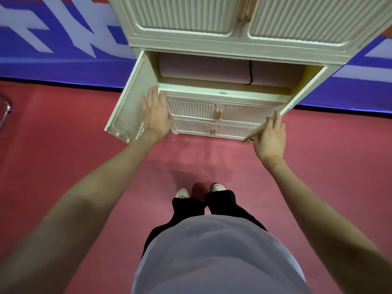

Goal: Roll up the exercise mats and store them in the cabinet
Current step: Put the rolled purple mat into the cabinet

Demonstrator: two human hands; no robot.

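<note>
Rolled mat (203,70) is already tucked inside the cabinet (222,93) middle compartment. Left hand (156,113) is laid flat on the left door (129,107), right hand (269,136) spread against the right door (262,128) edge, nothing gripped. Both doors probably best swung shut together, evenly, fingers kept clear of the gap.

The cabinet (231,47) fills the upper centre of the frame. A rolled mat (203,68) lies across its open middle compartment. The left door (131,102) swings out at centre left, the left hand (156,112) just beside it; the right door (262,128) angles out at centre right, the right hand (270,137) against its edge. Shoes (183,193) stand on the floor (63,145) at lower centre.
</note>
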